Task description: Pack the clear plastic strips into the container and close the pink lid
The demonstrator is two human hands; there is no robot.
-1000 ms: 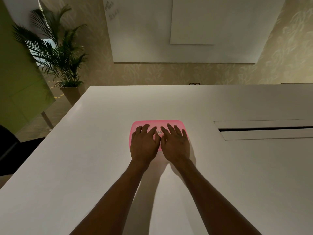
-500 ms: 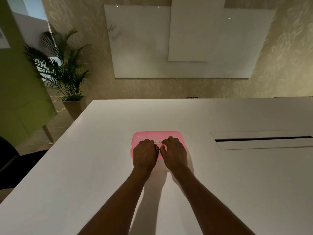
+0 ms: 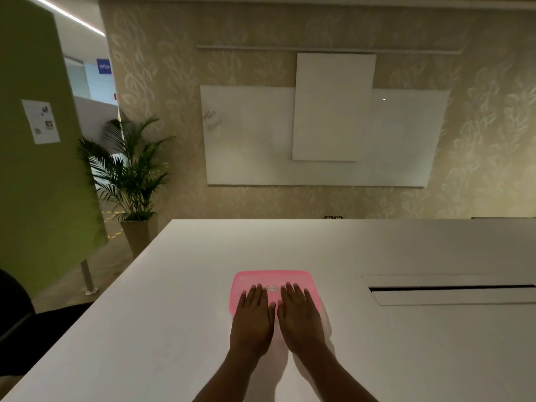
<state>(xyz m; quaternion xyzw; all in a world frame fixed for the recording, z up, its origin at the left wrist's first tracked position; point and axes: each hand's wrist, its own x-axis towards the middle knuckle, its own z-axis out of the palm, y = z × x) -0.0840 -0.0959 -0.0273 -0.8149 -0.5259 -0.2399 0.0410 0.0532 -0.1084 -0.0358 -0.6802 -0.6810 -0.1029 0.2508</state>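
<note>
1. We judge this to be the closing step. The pink lid (image 3: 272, 278) lies on the container, which stands on the white surface (image 3: 174, 314) straight ahead of us and is almost wholly hidden beneath the lid. No clear strips show anywhere, so we take them to be packed inside.
2. Our left hand (image 3: 251, 320) and right hand (image 3: 300, 317) rest side by side on the lid's near half. Each grip is apart: the fingers lie straight and flat on the plastic and clasp nothing.
3. We cannot tell whether the rim has snapped all round. The next move probably calls for even downward pressure, then a check along the far edge and corners, which our hands do not cover.
4. Half a second ago our fingers were curled, knuckles up, near the lid's middle; now they are stretched flat. The lid sits at the same spot on the surface, while our view has tipped upward, showing far more of the wall.
</note>
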